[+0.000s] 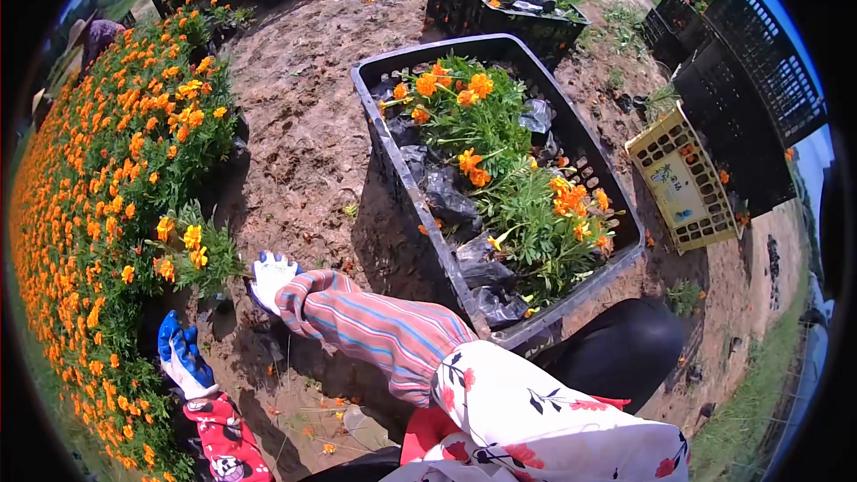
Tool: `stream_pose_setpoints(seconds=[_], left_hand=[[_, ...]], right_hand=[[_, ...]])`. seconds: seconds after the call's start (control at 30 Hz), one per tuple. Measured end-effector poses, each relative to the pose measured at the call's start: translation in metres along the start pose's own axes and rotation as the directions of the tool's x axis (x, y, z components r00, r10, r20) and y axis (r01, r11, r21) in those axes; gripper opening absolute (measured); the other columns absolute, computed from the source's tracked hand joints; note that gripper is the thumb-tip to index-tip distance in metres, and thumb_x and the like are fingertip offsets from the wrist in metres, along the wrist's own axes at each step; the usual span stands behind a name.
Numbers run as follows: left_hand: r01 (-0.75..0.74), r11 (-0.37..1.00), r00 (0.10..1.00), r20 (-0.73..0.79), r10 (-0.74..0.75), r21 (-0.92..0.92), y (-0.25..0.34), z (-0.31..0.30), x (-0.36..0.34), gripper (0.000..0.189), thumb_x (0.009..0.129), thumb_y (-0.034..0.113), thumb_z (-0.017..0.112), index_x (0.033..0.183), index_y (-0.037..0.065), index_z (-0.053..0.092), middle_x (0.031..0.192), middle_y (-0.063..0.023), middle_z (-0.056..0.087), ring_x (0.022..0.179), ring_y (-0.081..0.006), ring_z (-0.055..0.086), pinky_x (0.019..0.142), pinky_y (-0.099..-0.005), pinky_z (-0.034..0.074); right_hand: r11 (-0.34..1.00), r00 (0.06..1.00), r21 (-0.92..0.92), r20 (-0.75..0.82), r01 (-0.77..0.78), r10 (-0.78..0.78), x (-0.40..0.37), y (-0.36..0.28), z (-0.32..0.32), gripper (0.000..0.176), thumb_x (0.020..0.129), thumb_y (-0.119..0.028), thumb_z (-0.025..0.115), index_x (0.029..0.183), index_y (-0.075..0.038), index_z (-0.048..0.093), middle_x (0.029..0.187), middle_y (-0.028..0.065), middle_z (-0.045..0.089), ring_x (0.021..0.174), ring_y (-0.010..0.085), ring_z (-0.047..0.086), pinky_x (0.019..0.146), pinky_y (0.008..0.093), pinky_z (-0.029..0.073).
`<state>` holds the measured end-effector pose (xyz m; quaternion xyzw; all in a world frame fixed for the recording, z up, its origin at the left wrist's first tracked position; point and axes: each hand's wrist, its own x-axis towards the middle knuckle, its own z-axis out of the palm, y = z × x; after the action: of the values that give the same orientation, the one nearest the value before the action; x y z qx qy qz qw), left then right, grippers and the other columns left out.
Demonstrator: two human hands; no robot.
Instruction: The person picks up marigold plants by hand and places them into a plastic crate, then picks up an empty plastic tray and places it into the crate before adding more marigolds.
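Left hand (pixel 183 355) open, fingers spread, empty, at the flowerbed (pixel 98 187) edge; right hand (pixel 270 275) on soil beside one marigold plant (pixel 192 250), grip hidden; one yellow crate (pixel 683 180)

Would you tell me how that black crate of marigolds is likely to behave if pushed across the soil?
Probably heavy for its size: the black crate holds many marigolds in black bags, likely full of earth. Its lattice walls look stiff, so it should keep shape. On the rough soil it would likely drag, not slide.
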<state>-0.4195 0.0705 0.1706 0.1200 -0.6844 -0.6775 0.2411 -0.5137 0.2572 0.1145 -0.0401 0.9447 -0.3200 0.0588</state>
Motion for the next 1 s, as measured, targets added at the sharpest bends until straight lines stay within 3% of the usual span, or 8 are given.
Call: stream_pose_setpoints(seconds=[0.2, 0.3, 0.43, 0.5, 0.53, 0.6, 0.8, 1.0], left_hand=[[-0.229, 0.884, 0.945, 0.311, 0.102, 0.407, -0.044, 0.005, 0.001, 0.037, 0.089, 0.020, 0.054, 0.121, 0.001, 0.051, 0.113, -0.0065, 0.055, 0.098, -0.0136, 0.052, 0.089, -0.0279, 0.041], [0.088, 0.991, 0.938, 0.327, -0.115, 0.096, -0.036, 0.035, -0.007, 0.030, 0.087, 0.014, 0.056, 0.114, 0.003, 0.056, 0.108, -0.0041, 0.057, 0.092, -0.0131, 0.054, 0.087, -0.0282, 0.044], [0.246, 0.960, 0.873, 0.401, -0.279, 0.132, -0.055, 0.028, -0.001, 0.026, 0.086, 0.014, 0.057, 0.111, 0.004, 0.057, 0.104, -0.0028, 0.056, 0.094, -0.0133, 0.054, 0.084, -0.0298, 0.047], [0.214, 0.965, 0.865, 0.430, -0.259, 0.152, -0.059, 0.027, -0.002, 0.026, 0.086, 0.015, 0.057, 0.110, 0.004, 0.058, 0.104, -0.0030, 0.056, 0.093, -0.0134, 0.054, 0.084, -0.0297, 0.047], [0.185, 0.968, 0.861, 0.447, -0.244, 0.173, -0.059, 0.029, -0.004, 0.025, 0.086, 0.015, 0.057, 0.109, 0.004, 0.058, 0.103, -0.0031, 0.056, 0.092, -0.0136, 0.054, 0.084, -0.0296, 0.047], [0.176, 0.969, 0.874, 0.425, -0.236, 0.175, -0.054, 0.040, -0.012, 0.024, 0.086, 0.016, 0.057, 0.106, 0.003, 0.058, 0.101, -0.0030, 0.056, 0.089, -0.0142, 0.055, 0.083, -0.0293, 0.047], [0.303, 0.913, 0.803, 0.443, -0.399, 0.273, -0.046, 0.067, -0.036, 0.023, 0.083, 0.007, 0.056, 0.105, 0.003, 0.060, 0.092, -0.0018, 0.060, 0.077, -0.0104, 0.056, 0.071, -0.0235, 0.046], [0.389, 0.807, 0.701, 0.426, -0.572, 0.444, -0.068, 0.053, -0.072, 0.020, 0.085, 0.016, 0.060, 0.104, 0.008, 0.061, 0.085, 0.0024, 0.062, 0.066, -0.0084, 0.052, 0.058, -0.0243, 0.045]], right_hand=[[0.908, 0.859, 0.312, 0.341, 0.280, -0.382, 0.028, -0.076, -0.130, 0.037, 0.080, -0.030, 0.053, 0.104, -0.003, 0.062, 0.111, 0.0201, 0.057, 0.102, 0.0362, 0.057, 0.086, 0.0426, 0.047], [0.811, 0.694, 0.154, 0.443, 0.564, -0.567, 0.021, -0.048, -0.255, 0.037, 0.079, -0.027, 0.051, 0.105, -0.001, 0.060, 0.092, 0.0171, 0.066, 0.084, 0.0339, 0.063, 0.073, 0.0399, 0.048], [0.956, 0.859, -0.013, 0.442, 0.294, -0.258, -0.025, 0.050, -0.404, 0.041, 0.089, -0.036, 0.052, 0.115, -0.004, 0.053, 0.098, 0.0139, 0.062, 0.079, 0.0219, 0.060, 0.071, 0.0359, 0.048], [0.900, 0.875, -0.042, 0.257, 0.435, -0.411, -0.033, 0.136, -0.442, 0.027, 0.091, -0.029, 0.049, 0.105, -0.007, 0.056, 0.072, 0.0093, 0.062, 0.053, 0.0186, 0.058, 0.051, 0.0341, 0.047], [0.979, 0.968, -0.199, 0.252, 0.047, 0.005, -0.065, 0.129, -0.465, 0.028, 0.090, -0.027, 0.052, 0.111, -0.009, 0.053, 0.086, 0.0131, 0.062, 0.066, 0.0211, 0.061, 0.059, 0.0353, 0.049], [0.938, 0.989, -0.348, 0.138, 0.005, 0.046, -0.096, 0.163, -0.481, 0.032, 0.085, -0.022, 0.057, 0.114, -0.010, 0.053, 0.109, 0.0165, 0.056, 0.093, 0.0261, 0.059, 0.078, 0.0388, 0.048], [0.339, 0.889, -0.857, 0.254, 0.389, -0.380, -0.094, 0.360, -0.405, 0.035, 0.073, -0.012, 0.059, 0.108, -0.012, 0.057, 0.133, 0.0115, 0.043, 0.128, 0.0315, 0.034, 0.104, 0.0490, 0.028], [0.295, 0.813, -0.831, 0.281, 0.471, -0.509, -0.066, 0.423, -0.415, 0.046, 0.064, -0.005, 0.059, 0.109, -0.007, 0.051, 0.137, 0.0135, 0.038, 0.127, 0.0328, 0.034, 0.105, 0.0457, 0.027]])
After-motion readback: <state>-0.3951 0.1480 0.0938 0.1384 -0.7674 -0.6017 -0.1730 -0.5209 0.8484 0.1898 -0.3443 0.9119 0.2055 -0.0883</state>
